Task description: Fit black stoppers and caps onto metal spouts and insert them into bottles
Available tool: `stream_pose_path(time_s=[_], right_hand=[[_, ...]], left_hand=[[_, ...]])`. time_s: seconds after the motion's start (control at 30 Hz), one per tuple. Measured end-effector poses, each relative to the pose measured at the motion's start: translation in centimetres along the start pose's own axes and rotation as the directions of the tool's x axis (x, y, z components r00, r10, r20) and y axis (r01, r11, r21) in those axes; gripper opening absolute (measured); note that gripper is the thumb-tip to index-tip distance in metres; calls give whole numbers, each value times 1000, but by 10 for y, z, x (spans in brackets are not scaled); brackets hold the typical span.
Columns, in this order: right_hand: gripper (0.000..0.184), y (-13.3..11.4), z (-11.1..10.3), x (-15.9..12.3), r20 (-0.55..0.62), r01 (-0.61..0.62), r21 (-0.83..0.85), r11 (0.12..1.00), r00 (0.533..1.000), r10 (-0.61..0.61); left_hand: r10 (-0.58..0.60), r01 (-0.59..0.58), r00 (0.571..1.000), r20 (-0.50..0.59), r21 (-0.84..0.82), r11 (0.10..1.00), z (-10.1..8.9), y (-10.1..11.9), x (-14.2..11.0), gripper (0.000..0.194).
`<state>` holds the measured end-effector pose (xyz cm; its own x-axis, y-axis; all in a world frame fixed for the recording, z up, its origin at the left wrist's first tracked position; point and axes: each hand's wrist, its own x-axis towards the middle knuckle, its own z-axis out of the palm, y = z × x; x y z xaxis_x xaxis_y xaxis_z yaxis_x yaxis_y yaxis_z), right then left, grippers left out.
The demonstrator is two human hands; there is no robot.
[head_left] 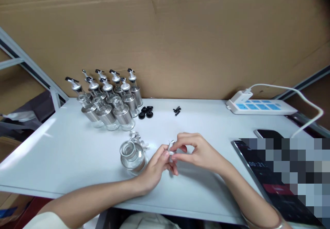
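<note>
Between my two hands, above the table, is a small silver pour spout [171, 148], partly covered by my fingers. My left hand [156, 168] grips its lower part between thumb and fingers. From the right, the thumb and forefinger of my right hand [198, 152] close on its upper part. Just left of my left hand stands a glass bottle [132, 160] with a metal band and an uncovered neck. Several loose silver spouts [139, 140] lie behind that bottle.
Several glass bottles [107, 115] topped with silver spouts stand grouped at the back left. Black ring-shaped stoppers [145, 112] and small black pieces [177, 110] lie along the back. A power strip [263, 107] with a white cable [310, 106] and a phone [273, 184] are at the right.
</note>
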<state>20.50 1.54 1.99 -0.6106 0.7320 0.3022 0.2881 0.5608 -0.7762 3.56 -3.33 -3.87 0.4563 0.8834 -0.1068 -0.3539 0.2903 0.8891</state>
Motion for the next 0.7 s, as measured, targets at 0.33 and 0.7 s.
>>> stream_pose_path(time_s=[0.33, 0.7], right_hand=[[33, 13, -20, -3, -397, -138, 22, 990, 908, 136], [12, 47, -39, -5, -155, -487, -310, 817, 873, 462]], left_hand=[[-10, 11, 1000, -16, 71, 997, -1, -1, -2, 50], [-17, 19, 998, -65, 19, 1000, -2, -6, 3, 53]])
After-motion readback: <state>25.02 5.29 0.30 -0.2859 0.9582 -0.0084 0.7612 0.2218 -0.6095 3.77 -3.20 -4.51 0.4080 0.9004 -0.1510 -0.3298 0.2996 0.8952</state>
